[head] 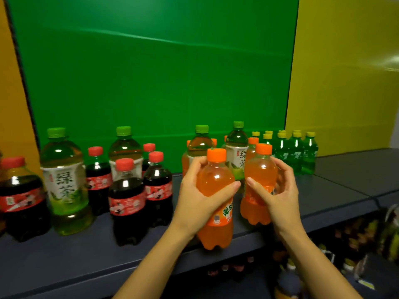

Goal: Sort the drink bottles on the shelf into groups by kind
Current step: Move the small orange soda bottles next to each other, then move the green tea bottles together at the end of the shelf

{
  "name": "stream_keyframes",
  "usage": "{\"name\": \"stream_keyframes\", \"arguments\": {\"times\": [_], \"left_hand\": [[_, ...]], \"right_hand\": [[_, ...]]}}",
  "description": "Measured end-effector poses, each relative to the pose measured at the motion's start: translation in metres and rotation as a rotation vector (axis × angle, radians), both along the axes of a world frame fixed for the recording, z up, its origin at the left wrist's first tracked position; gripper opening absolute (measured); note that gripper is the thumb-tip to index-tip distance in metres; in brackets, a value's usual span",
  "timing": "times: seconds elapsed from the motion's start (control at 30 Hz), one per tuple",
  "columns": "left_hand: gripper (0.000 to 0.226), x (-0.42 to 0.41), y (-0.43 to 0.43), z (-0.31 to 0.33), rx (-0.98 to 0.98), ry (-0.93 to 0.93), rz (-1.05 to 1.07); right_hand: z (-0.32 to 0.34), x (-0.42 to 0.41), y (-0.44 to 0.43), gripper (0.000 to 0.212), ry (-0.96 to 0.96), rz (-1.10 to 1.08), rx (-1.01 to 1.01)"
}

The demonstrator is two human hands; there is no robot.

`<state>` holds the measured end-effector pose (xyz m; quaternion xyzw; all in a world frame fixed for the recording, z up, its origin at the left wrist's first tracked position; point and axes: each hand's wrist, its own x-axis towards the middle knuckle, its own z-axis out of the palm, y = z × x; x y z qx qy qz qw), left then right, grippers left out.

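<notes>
My left hand [198, 195] grips an orange soda bottle [216, 225] at the shelf's front edge. My right hand [278, 190] grips a second orange soda bottle [260, 169] just right of it. More orange bottles [252, 145] stand behind them, among two green tea bottles [237, 147]. On the left, several cola bottles [127, 197] with red caps are mixed with two more green tea bottles [63, 180]. A group of small green soda bottles [295, 152] with yellow caps stands at the back right.
The dark grey shelf [336, 190] runs across the view, with bare surface at the right. A green back panel [151, 72] rises behind the bottles, with yellow panels at both sides. A lower shelf [356, 244] under the front edge holds more goods.
</notes>
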<state>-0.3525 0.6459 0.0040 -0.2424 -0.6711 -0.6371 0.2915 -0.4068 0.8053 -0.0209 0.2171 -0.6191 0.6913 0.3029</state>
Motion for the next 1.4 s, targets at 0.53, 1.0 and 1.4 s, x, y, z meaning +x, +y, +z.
{"name": "stream_keyframes", "arguments": {"times": [0.53,1.0,1.4], "left_hand": [[0.051,-0.125,0.123,-0.026,-0.066,-0.043,0.237],[0.085,-0.113,0.106,-0.021,-0.528,0.044,0.664],[0.096,-0.094,0.03,0.003,-0.158,-0.057,0.992]], "right_hand": [[-0.021,-0.126,0.091,0.066,-0.059,0.216,0.24],[0.015,-0.13,0.1,0.059,0.064,-0.093,0.167],[0.125,-0.152,0.029,0.081,0.01,0.065,1.1]]}}
